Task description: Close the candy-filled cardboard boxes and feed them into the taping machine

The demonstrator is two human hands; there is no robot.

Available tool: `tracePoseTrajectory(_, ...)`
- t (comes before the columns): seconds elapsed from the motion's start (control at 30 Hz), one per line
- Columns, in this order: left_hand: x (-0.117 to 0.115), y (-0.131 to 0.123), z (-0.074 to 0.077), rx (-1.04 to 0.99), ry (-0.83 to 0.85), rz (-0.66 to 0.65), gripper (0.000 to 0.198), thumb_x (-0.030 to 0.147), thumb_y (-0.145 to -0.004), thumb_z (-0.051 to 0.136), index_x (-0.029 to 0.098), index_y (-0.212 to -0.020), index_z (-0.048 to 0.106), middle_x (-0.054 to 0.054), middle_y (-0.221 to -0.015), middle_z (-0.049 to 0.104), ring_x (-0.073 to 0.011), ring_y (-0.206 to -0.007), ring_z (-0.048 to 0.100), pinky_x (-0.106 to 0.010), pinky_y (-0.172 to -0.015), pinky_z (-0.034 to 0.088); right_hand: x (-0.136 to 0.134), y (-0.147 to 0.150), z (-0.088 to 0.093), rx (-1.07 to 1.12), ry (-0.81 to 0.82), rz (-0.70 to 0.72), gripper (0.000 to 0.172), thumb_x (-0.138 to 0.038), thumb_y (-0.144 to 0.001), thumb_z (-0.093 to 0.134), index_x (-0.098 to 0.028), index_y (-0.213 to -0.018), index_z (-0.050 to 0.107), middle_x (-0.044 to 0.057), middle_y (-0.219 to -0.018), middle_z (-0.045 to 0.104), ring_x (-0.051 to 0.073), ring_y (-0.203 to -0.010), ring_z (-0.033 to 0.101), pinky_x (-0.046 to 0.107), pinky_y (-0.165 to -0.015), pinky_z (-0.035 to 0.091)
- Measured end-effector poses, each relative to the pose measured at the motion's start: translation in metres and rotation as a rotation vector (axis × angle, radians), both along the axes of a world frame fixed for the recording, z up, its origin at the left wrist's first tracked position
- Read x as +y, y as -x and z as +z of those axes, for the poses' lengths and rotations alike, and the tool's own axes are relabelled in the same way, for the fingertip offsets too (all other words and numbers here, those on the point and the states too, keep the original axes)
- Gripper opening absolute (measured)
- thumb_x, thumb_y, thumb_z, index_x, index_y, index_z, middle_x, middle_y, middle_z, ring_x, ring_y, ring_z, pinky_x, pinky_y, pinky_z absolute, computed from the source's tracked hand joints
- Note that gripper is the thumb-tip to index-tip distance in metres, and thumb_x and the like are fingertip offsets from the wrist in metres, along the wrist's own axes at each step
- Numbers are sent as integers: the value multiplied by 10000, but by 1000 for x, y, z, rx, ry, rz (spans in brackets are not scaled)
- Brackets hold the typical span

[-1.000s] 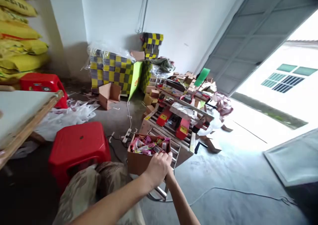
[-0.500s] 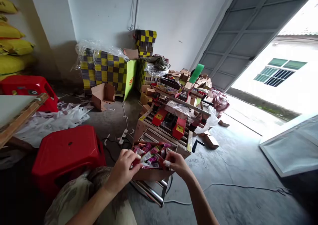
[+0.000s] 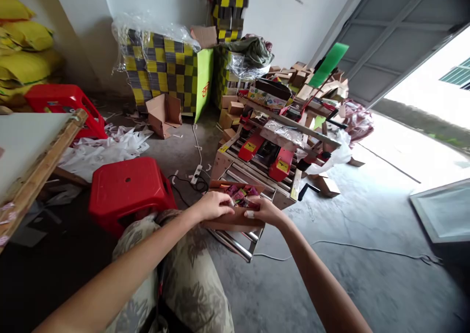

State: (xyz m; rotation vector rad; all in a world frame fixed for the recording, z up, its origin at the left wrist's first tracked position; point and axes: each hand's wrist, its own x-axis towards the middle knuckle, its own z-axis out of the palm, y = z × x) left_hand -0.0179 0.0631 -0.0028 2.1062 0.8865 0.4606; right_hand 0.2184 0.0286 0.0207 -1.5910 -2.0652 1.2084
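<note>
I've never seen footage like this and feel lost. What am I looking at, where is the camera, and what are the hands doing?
No robot here: the camera sits on a person's head, looking forward and down, so the two bare arms are that person's own. The left hand and right hand meet at a cardboard box full of coloured packets. The right hand pinches its near wall, thumb outside; the left hand's fingers lie on its rim, grip unclear. The box rests on the end of a roller frame with red parts. A red stool stands to the left; chequered stacks line the wall.
</note>
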Motion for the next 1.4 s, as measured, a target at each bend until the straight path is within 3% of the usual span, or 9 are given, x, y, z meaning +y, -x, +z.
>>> tracePoseTrajectory(0.1, -11, -7, -8, -108, -8, 204, 228, 346, -740, 661, 198, -890, 573, 16, -800, 591, -135, -713, 572, -237, -670, 430, -6, 6, -12, -153, -160, -233, 374, -365, -620, 734, -165, -911, 610, 25, -836, 618, 202, -773, 568, 299, -695, 456)
tracePoseTrajectory(0.2, -24, -12, -12, -116, -184, 457, 531, 379, -655, 743, 182, -1075, 484, -68, -1047, 544, -214, -961, 565, -334, -841, 450, -22, 12, -20, -270, -381, -411, 536, -357, -632, 722, -148, -1085, 525, 98, -1003, 582, 255, -928, 552, 391, -806, 471)
tracePoseTrajectory(0.37, -23, -15, -27, -49, -268, 775, 1131, 538, -459, 811, 128, -1338, 228, -246, -1393, 272, -398, -1316, 244, -520, -1029, 287, -36, 22, -21, -250, -722, -343, 551, -264, -819, 507, -168, -1341, 356, 139, -1347, 368, 255, -1251, 364, 449, -1025, 362)
tracePoseTrajectory(0.53, -3, -8, -55, -153, 59, 611, 929, 522, -544, 766, 119, -1256, 326, -179, -1219, 468, -316, -1159, 475, -440, -968, 397, -15, 24, -14, -309, -580, -213, 313, -237, -897, 386, -229, -1110, 615, 62, -1231, 535, 207, -1106, 529, 346, -928, 458)
tracePoseTrajectory(0.73, 2, -11, -62, -126, -51, 677, 789, 496, -502, 791, 125, -1095, 426, -125, -1076, 499, -320, -1087, 493, -464, -939, 413, 3, 28, -22, -511, -538, -22, 208, -284, -882, 485, -231, -937, 678, 36, -1020, 637, 209, -957, 536, 335, -871, 422)
tracePoseTrajectory(0.97, -5, -11, -62, -285, -190, 623, 718, 421, -599, 767, 152, -1150, 395, -114, -1090, 501, -288, -1074, 507, -446, -933, 425, 10, 31, -34, -547, -566, -115, 255, -254, -884, 454, -211, -736, 657, 41, -863, 620, 194, -831, 511, 324, -782, 402)
tracePoseTrajectory(1.13, -9, -6, -57, -416, -262, 554, 676, 336, -709, 703, 171, -1255, 341, -123, -1187, 485, -252, -1138, 478, -406, -997, 385, 9, 35, -42, -553, -578, -267, 196, -296, -858, 470, -186, -969, 589, 84, -975, 564, 241, -926, 491, 380, -814, 404)
tracePoseTrajectory(1.3, -14, -6, -59, -406, -280, 619, 624, 325, -685, 729, 189, -1187, 384, -105, -1103, 513, -262, -1071, 517, -425, -943, 421, 2, 45, -41, -463, -811, -524, 662, -321, -758, 597, -108, -1314, 309, 189, -1294, 359, 301, -1216, 311, 474, -992, 315)
tracePoseTrajectory(1.4, -19, -6, -59, -404, -309, 650, 555, 319, -692, 722, 184, -1122, 397, -88, -1030, 515, -249, -1012, 531, -415, -901, 442, 3, 48, -38, -504, -885, -429, 702, -281, -763, 577, -169, -1369, 239, 154, -1408, 243, 313, -1315, 170, 545, -1052, 200)
